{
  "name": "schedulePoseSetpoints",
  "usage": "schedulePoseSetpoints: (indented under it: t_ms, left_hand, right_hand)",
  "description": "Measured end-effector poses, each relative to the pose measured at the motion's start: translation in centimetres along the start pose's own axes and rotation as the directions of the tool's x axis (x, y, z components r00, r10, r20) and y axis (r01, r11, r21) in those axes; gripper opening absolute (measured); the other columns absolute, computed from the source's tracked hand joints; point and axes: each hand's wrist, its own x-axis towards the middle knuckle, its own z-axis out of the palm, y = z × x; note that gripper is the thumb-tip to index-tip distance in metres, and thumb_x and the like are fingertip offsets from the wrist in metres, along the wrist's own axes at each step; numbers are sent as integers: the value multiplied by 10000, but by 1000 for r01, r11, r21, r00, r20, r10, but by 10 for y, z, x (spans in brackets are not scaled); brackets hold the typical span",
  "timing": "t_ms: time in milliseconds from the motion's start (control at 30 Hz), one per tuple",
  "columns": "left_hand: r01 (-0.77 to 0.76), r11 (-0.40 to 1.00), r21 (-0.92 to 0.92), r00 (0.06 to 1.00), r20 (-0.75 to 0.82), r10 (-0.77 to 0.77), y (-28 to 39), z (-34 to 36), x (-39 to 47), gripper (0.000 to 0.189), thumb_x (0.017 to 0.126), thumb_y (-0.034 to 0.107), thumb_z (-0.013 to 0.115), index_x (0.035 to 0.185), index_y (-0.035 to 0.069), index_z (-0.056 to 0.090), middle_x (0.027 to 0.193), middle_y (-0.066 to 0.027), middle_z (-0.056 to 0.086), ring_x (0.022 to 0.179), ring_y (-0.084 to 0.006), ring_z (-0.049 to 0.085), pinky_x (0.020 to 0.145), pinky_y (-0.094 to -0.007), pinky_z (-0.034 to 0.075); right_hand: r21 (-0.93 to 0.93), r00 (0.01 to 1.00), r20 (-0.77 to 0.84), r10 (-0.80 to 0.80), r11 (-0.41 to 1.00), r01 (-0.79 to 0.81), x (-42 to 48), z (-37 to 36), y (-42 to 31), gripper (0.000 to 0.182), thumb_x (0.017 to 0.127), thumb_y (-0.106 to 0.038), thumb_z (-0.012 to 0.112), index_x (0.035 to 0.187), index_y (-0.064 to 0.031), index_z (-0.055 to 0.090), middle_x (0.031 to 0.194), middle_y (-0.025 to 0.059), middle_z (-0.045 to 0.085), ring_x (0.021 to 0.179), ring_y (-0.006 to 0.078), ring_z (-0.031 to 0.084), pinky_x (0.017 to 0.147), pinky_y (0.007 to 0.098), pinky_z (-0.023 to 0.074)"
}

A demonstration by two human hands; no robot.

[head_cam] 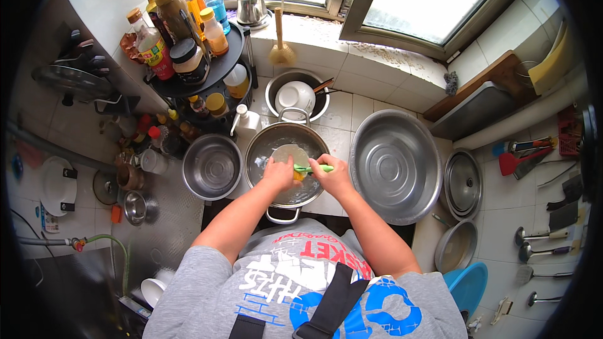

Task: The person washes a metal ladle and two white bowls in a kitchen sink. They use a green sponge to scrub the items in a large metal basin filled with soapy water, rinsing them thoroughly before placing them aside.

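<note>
A two-handled steel pot [255,143] with water in it stands in front of me. Over it, my left hand [280,173] holds a pale, translucent round object [292,152], perhaps a bowl or a lid, by its near edge. In my right hand [331,175] is a light-green-handled tool [325,168], its far end reaching to the fingers of my left hand. Whether that tool is a peeler, a knife or a brush I cannot tell. Something yellow-orange [298,175] shows just below the tool, partly hidden by my fingers.
Left of the pot is a small metal basin [213,167]; right of it, a large metal basin [395,165]. Behind stand a basin [272,99] with a white bowl [295,95], and a white pump bottle [247,122]. A black tiered rack [221,63] bears bottles at the back left.
</note>
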Motion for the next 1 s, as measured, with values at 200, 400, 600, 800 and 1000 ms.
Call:
schedulePoseSetpoints:
  t_ms: [200,400,600,800,1000]
  left_hand:
    - [-159,917,366,943,-219,251,-32,34,10,554,921,218,493,1437,22,438,1043,-125,727,1055,-225,671,1121,-409,304]
    - [-57,996,73,994,-92,64,-7,6,-4,663,883,276,562,1454,-13,388,968,-169,729,963,-254,702,1114,-416,314]
    - [-183,918,351,959,-141,246,-43,18,1,506,955,204,413,1413,-4,467,944,-108,741,982,-223,695,1186,-413,199]
    - [-5,989,145,994,-107,21,-12,12,-3,566,957,220,394,1443,-70,391,866,-89,746,882,-234,716,1165,-362,246]
    - [-155,918,364,846,-431,314,-59,56,9,559,961,200,385,1452,-66,380,955,-112,742,972,-226,698,1176,-368,229]
  right_hand:
    - [-103,921,28,-387,916,388,-19,-6,-12,249,859,-189,712,723,-25,583,663,164,599,611,357,593,586,436,485]
    - [95,998,19,64,993,-65,-10,1,-4,235,867,-188,701,734,-19,605,693,171,621,640,351,617,591,415,488]
    - [-68,895,132,-426,897,437,-18,-9,-15,208,879,-189,680,745,-37,631,704,164,626,652,363,618,622,435,508]
    - [59,996,63,62,996,-66,-13,4,-22,278,901,-228,661,739,-7,612,729,210,647,674,388,641,606,442,494]
    - [-16,928,51,-368,929,369,-14,-6,-21,237,879,-205,667,746,-12,630,693,202,622,645,388,622,611,440,496]
